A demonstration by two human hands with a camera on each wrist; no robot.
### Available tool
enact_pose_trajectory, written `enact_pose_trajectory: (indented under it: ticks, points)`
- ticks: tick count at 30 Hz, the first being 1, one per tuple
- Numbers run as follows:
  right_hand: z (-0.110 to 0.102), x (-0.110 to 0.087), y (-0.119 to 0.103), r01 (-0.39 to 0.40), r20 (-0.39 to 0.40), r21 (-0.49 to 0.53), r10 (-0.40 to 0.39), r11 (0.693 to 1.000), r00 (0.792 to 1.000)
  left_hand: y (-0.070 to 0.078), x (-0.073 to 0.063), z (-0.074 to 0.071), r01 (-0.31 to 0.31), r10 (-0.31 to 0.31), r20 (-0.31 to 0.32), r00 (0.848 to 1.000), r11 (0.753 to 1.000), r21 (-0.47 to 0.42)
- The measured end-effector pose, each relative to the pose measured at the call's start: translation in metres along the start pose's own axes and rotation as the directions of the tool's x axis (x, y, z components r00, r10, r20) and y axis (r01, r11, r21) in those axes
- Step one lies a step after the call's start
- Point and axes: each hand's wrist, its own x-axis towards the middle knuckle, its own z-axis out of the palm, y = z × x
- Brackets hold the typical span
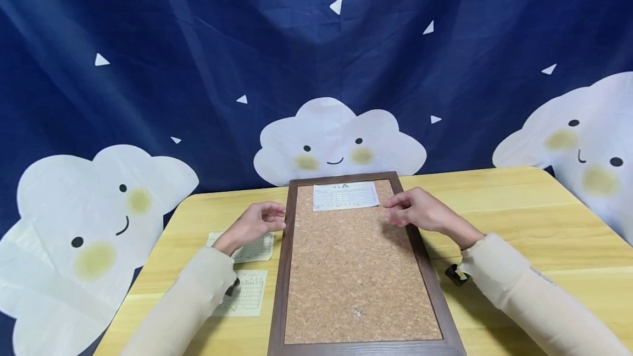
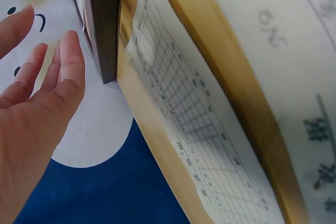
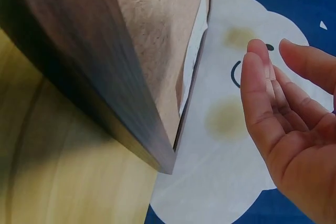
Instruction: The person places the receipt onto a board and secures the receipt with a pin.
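A cork board (image 1: 361, 268) with a dark brown wooden frame (image 1: 283, 290) lies on the table. At its far end sits a printed form sheet (image 1: 344, 196), with its right edge lifted off the cork in the right wrist view. My left hand (image 1: 259, 221) hovers beside the board's left frame edge, fingers loosely bent and nothing between them. Over the right frame edge, near the sheet's right end, is my right hand (image 1: 412, 210). Its thumb (image 3: 310, 64) and fingers stand apart, holding nothing.
Two more printed forms lie on the wooden table (image 1: 494, 207) left of the board: an upper form (image 1: 254, 249) and a lower form (image 1: 252, 293), both partly covered by the left arm. Small whitish bits (image 1: 357, 313) show on the lower cork. A blue cloud-printed curtain (image 1: 296, 43) hangs behind.
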Motion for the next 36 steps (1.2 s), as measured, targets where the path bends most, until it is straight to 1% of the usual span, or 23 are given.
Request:
enact_pose_trajectory:
  ticks: [6, 14, 20, 25, 31, 34, 36]
  points:
    - [-0.001, -0.008, 0.007, -0.012, -0.005, -0.009, 0.012, 1.000, 1.000, -0.007, -0.007, -0.005, -0.001, 0.000, -0.014, 1.000, 0.999, -0.037]
    - [0.001, -0.016, 0.018, -0.046, 0.011, 0.001, 0.046, 0.999, 0.999, -0.015, -0.014, -0.011, -0.001, 0.000, -0.020, 1.000, 0.999, -0.051]
    - [0.001, -0.024, 0.027, -0.044, 0.019, -0.028, 0.044, 0.999, 0.999, -0.021, -0.019, -0.013, 0.036, -0.036, -0.047, 0.998, 0.999, 0.004]
    - [0.000, -0.030, 0.033, -0.042, 0.019, -0.044, 0.043, 0.998, 0.999, -0.026, -0.024, -0.017, 0.062, -0.061, -0.059, 0.996, 0.998, 0.020]
    - [0.000, -0.036, 0.038, -0.082, 0.001, -0.081, 0.082, 0.993, 0.997, -0.031, -0.030, -0.025, 0.115, -0.113, -0.097, 0.989, 0.993, 0.006]
    - [0.000, -0.040, 0.040, -0.080, 0.002, -0.103, 0.081, 0.991, 0.997, -0.035, -0.033, -0.029, 0.127, -0.127, -0.103, 0.986, 0.992, -0.009]
    - [-0.001, -0.042, 0.041, -0.077, 0.009, -0.098, 0.079, 0.992, 0.997, -0.036, -0.036, -0.032, 0.133, -0.134, -0.102, 0.986, 0.991, -0.018]
